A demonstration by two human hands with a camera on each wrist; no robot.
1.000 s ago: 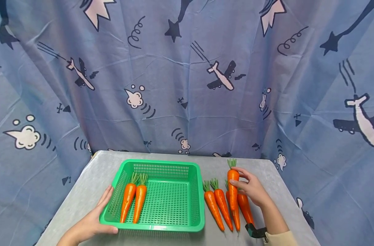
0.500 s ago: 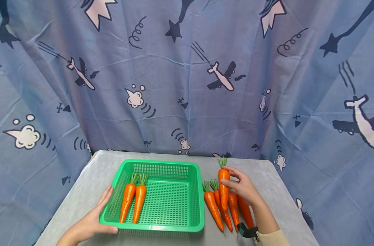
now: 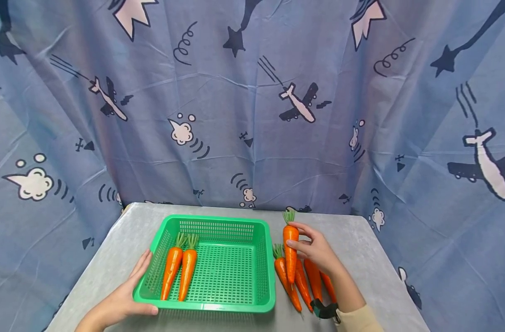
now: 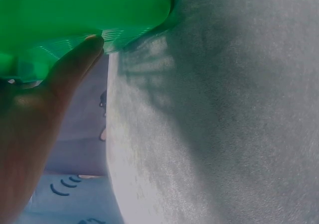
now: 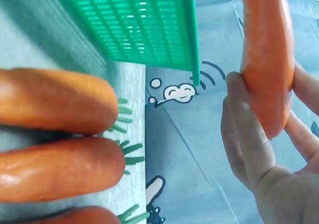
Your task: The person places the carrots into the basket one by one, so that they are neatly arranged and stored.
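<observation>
My right hand (image 3: 316,250) pinches an orange carrot (image 3: 291,249) near its leafy top, thumb on one side and fingers on the other. The carrot hangs tip-down over other carrots, just right of the green basket (image 3: 223,306). In the right wrist view the same carrot (image 5: 269,50) stands between thumb and fingers, beside the basket wall (image 5: 149,25). At the basket's front left corner, my left hand (image 3: 121,297) rests with straight fingers along the left side and the thumb at the front. Two carrots (image 3: 188,272) lie side by side inside the basket, toward its left.
Several carrots (image 3: 314,279) lie on the grey table (image 3: 374,286) right of the basket, partly hidden by the held carrot and my right arm. A dark band (image 3: 325,310) circles the right wrist. Behind the table hangs a blue printed curtain (image 3: 223,101).
My right hand has moved left with the carrot, from over the right part of the loose carrots to near the basket's right side. The left hand and basket have stayed in place.
</observation>
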